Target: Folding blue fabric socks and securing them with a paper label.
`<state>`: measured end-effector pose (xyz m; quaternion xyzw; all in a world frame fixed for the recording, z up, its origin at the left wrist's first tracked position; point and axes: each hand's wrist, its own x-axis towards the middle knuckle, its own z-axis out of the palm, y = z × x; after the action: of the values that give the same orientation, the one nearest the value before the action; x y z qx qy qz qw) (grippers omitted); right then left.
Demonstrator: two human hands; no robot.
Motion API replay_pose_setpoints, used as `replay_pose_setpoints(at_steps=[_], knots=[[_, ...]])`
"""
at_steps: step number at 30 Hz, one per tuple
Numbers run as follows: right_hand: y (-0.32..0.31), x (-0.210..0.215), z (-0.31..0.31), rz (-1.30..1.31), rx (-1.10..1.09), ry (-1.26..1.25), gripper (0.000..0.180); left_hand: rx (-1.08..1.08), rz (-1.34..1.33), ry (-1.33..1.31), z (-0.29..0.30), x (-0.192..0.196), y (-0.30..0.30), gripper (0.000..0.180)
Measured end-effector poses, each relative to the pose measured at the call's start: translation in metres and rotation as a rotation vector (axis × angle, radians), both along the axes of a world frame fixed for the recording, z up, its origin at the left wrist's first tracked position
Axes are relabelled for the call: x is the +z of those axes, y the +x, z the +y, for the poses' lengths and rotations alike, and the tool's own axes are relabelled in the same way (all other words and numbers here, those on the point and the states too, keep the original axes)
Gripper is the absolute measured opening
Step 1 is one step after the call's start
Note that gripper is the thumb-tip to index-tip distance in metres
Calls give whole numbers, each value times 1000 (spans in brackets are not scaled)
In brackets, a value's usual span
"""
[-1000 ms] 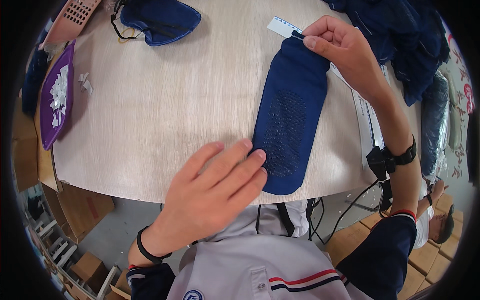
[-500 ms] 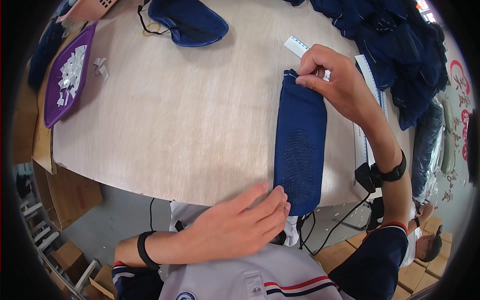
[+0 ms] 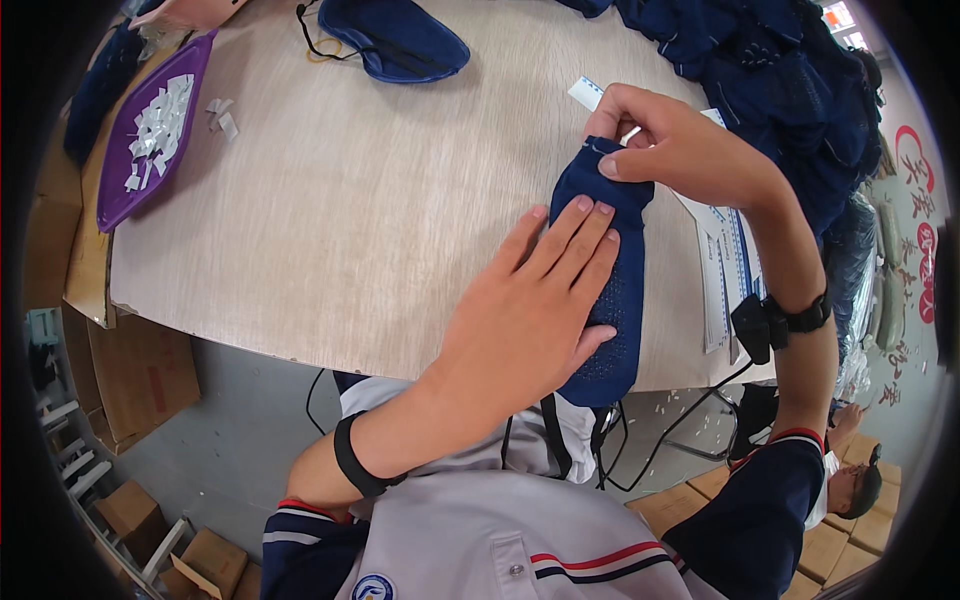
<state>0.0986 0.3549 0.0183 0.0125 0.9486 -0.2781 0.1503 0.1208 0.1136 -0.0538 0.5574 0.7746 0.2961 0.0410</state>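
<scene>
A long, flat navy fabric sock (image 3: 627,285), with a dotted patch toward its rounded near end, lies on the table and reaches past the table's near edge. My left hand (image 3: 525,315) rests flat across its upper middle, fingers stretched out and pointing away from me. At the far end, my right hand (image 3: 690,145) pinches the gathered edge between thumb and bent fingers. White cards with blue markings (image 3: 712,285) lie to the right of the sock. Another small white card (image 3: 584,92) pokes out beyond my right hand.
A heap of navy fabric pieces (image 3: 770,110) covers the far right. At the far side lies a navy pouch with black cords (image 3: 410,45). A purple tray (image 3: 117,205) of white slips stands at the left. Cardboard boxes (image 3: 145,375) sit below the table; a person (image 3: 850,490) is at lower right.
My left hand has moved up and away from me, from beside the sock's near end onto its upper part. My right hand still grips the far end, which is now bent and creased.
</scene>
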Motion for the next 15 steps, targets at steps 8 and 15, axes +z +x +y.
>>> replay_pose_setpoints(at_steps=[8,15], knots=[[5,9,-7,6,20,26,44,8,-10,-19,1,2,-3,75],[29,15,-17,393,129,-46,37,-75,23,-85,-14,17,-5,82]])
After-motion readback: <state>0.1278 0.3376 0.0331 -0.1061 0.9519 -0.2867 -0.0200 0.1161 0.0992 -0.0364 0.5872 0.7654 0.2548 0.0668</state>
